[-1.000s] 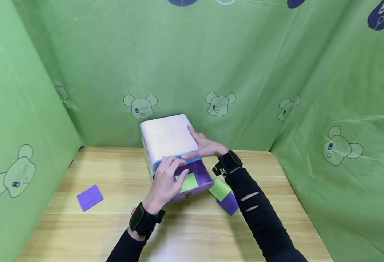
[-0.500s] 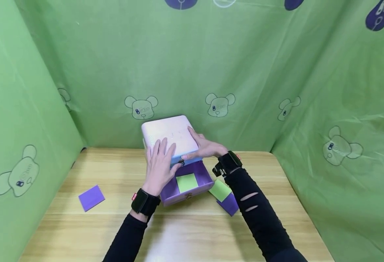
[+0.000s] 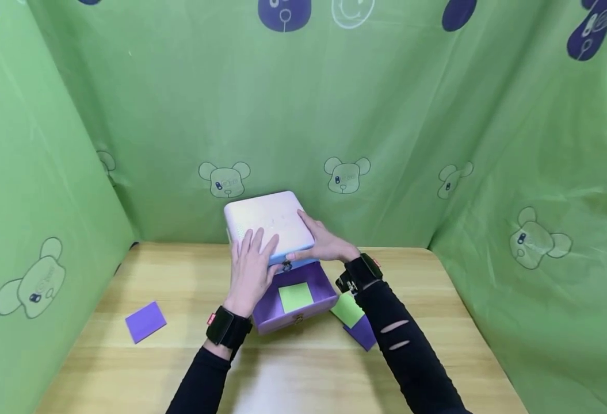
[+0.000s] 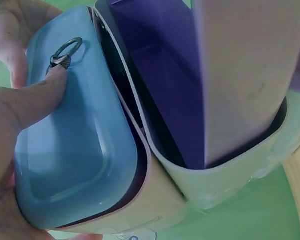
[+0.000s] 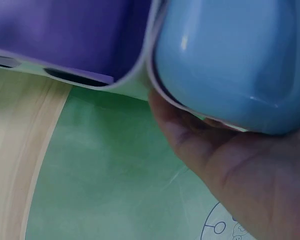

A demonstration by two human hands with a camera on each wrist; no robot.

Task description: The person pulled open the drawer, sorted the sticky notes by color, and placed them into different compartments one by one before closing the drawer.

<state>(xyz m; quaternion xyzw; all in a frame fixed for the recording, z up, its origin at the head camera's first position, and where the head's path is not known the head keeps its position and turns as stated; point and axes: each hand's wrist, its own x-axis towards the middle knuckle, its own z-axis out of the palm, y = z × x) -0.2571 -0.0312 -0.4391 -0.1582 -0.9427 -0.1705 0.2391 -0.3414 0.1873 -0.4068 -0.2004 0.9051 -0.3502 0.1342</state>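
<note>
A two-tier drawer box [image 3: 267, 215] stands towards the back of the table, with a white-pink top. Its upper drawer has a light blue front [image 4: 75, 160] with a metal ring pull [image 4: 71, 47] and sits pushed in. The lower purple drawer [image 3: 277, 325] is pulled out, and a light green paper square [image 3: 296, 296] lies in it. My left hand [image 3: 246, 273] holds the box's front left corner, fingers spread on top, thumb touching the ring's base. From the right, my right hand [image 3: 328, 244] grips the upper tier, thumb along the front edge, other fingers around the side.
A purple paper [image 3: 145, 322] lies on the wooden table [image 3: 189, 345] at the left. Right of the pulled-out drawer, a green paper [image 3: 348, 310] overlaps another purple paper [image 3: 362, 332], partly behind my right forearm. Green cloth walls [image 3: 282, 115] enclose the back and both sides.
My left hand has moved from above the lower drawer up and left onto the box's top front corner, thumb at the ring. The right hand stays on the box. The view has tilted up slightly.
</note>
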